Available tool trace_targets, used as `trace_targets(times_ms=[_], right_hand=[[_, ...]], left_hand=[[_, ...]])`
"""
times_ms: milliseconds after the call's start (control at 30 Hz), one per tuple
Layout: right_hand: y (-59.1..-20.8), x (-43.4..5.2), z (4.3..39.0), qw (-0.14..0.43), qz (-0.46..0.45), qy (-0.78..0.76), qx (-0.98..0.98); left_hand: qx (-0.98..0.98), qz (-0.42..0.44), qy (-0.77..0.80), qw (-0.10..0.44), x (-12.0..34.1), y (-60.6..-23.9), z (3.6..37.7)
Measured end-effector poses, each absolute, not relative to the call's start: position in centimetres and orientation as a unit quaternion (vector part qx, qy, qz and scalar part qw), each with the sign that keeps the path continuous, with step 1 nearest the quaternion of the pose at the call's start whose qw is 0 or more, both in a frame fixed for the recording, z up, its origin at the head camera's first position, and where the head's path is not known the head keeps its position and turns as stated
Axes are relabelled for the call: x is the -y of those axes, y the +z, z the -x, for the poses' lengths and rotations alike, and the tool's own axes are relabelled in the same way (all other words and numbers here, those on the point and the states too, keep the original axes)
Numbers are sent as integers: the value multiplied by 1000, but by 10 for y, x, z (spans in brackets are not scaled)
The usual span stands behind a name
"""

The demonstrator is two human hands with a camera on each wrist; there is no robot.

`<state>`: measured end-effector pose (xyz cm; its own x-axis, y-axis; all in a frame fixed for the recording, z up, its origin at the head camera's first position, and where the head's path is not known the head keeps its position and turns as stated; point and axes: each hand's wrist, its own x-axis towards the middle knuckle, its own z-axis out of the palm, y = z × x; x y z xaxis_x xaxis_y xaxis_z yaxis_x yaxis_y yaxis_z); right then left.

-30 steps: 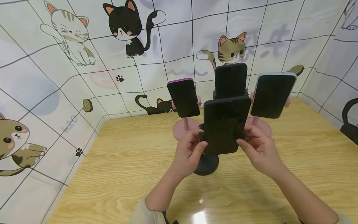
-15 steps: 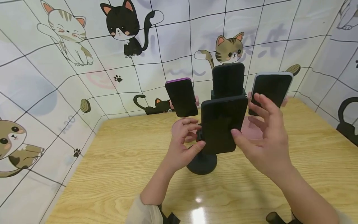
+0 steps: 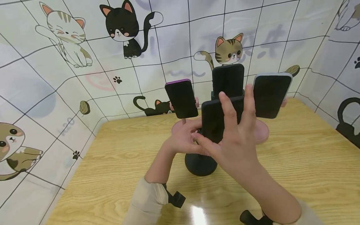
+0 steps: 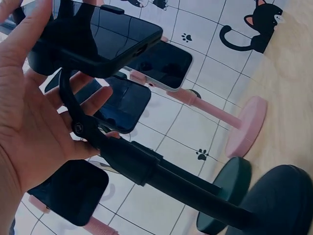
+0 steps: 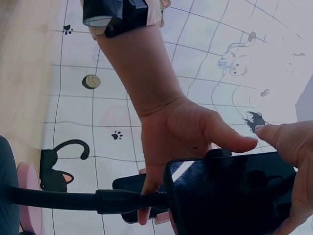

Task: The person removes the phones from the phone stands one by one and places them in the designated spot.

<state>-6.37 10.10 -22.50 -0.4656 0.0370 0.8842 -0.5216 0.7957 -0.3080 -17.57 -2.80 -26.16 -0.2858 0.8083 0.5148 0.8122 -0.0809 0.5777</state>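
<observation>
Nearest my head camera, two beige sleeves (image 3: pixel 146 200) are cut off by the bottom edge, each with a dark strapped-on wrist camera (image 3: pixel 176 199). Of the two hands, I see the right hand (image 3: pixel 237 147) open, fingers spread straight up before the black rectangular phone (image 3: pixel 212 120), covering much of its screen; its thumb reaches across to the left hand. My right wrist view cuts that hand off at the edge. The left hand (image 3: pixel 182 137) is at the phone's left side, thumb on the near side and fingers behind, around the neck of the black round-based stand (image 4: pixel 176 186). Whether those fingers are gripping it, I can't tell.

The phone sits tilted back at the top of that stand, over the wood-grain table (image 3: pixel 112 162). Behind it I count three more phones: a purple-edged one (image 3: pixel 182 99) on the left, a dark one (image 3: pixel 228 79) in the middle, partly hidden by the front phone, and a pale-edged one (image 3: pixel 271 97) on the right. The outer two are on two pink stands (image 4: pixel 247 128); a dark green round base (image 4: pixel 237 178) shows beside the black one. Farthest back hangs a white cat-print cloth (image 3: pixel 168 40).
</observation>
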Motion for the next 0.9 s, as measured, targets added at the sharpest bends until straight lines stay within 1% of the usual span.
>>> trace_targets(times_ms=[100,400,633,900], right_hand=[[-227,-98,68,506,-130,278,806],[-229,-91,80,551,-110,260,785],[-229,-92,81,548,-116,278,781],[-230,-94,81,542,-136,296,775]], left_hand=[[701,580,-415,-25,28,-259,175],[701,563,-433,-58,27,-259,178],[714,532,-444,-104,28,-258,176],[684,553,-462,-113,28,-259,179]])
